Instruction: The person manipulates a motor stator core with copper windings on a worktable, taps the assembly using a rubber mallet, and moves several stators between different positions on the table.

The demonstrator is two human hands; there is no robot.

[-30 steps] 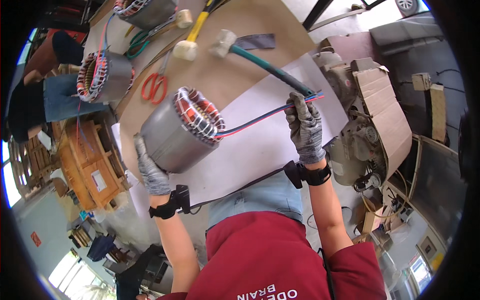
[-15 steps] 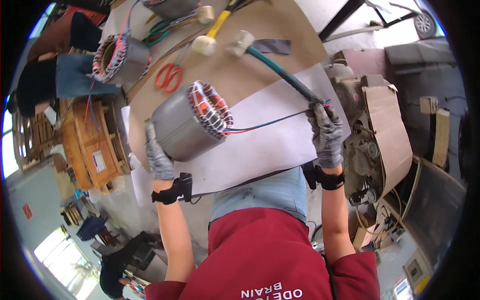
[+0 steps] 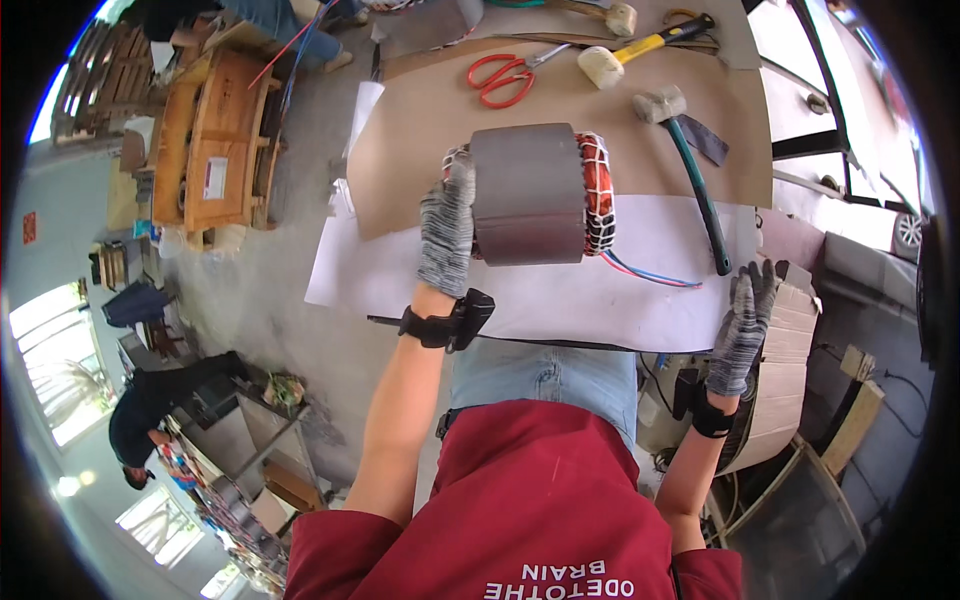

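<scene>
A grey cylindrical motor stator (image 3: 528, 195) lies on its side, with laced orange and white windings (image 3: 598, 193) showing at its right end. My left hand (image 3: 447, 225), in a grey knit glove, grips its left end, the fingers partly hidden against the windings there. Red and blue lead wires (image 3: 652, 275) trail from the right end over the white paper (image 3: 390, 265). Off the table's right edge is my right hand (image 3: 742, 325), also gloved, its fingers stretched out and holding nothing. Nearest to it lies the dark green handle of a mallet (image 3: 697, 180).
Red-handled scissors (image 3: 500, 82) and a yellow-handled mallet (image 3: 640, 50) lie behind the stator on brown cardboard (image 3: 400, 165). Another stator (image 3: 425, 25) stands at the far left. A cardboard-covered machine (image 3: 785, 370) is close on the right. Another person (image 3: 150, 410) is at the left.
My right hand has let go of the lead wires and moved off the table's right edge. The stator now points its laced end right. The whole view has turned.
</scene>
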